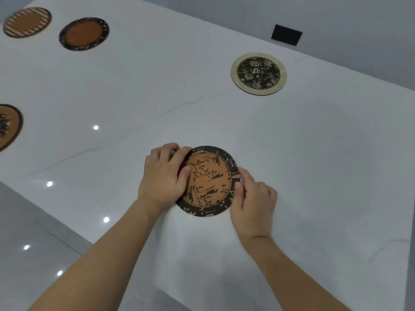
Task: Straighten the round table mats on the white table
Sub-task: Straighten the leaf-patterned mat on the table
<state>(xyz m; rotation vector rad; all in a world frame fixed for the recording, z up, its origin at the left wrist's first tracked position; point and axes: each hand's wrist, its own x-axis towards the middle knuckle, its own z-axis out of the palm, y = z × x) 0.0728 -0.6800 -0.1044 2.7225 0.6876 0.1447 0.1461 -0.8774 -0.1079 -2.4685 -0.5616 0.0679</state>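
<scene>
Left hand (165, 176): fingers (179, 153) curled over the left rim of the bird-and-branch mat (207, 181), thumb pressed flat on its orange centre. The fingers are narrow and closed on the mat edge.

Right hand (253, 203): thumb and forefinger pinch the right rim of the same mat; the other fingers are folded beside it on the tabletop (314, 164). Both hands thus hold one mat, which lies flat, near the front edge of the white surface.

Other mats, none touched:
- Floral mat (259, 73), pale rim, dark centre, lies flat well beyond the hands, toward the far edge.
- Dark-rimmed orange mat (84, 33) and woven-pattern mat (27, 22) lie side by side at the far left, close together but apart.
- A fifth mat (9, 126) is cut off by the left border of the view; its position cannot be assessed fully.

A black rectangular patch (286, 34) sits at the far edge; its nature cannot be told.

Assessment: the task appears to be in progress, with the near mat under adjustment now. Whether the remaining four have been straightened cannot be determined, since the intended alignment is not evident. At minimum, the held mat is unfinished.
</scene>
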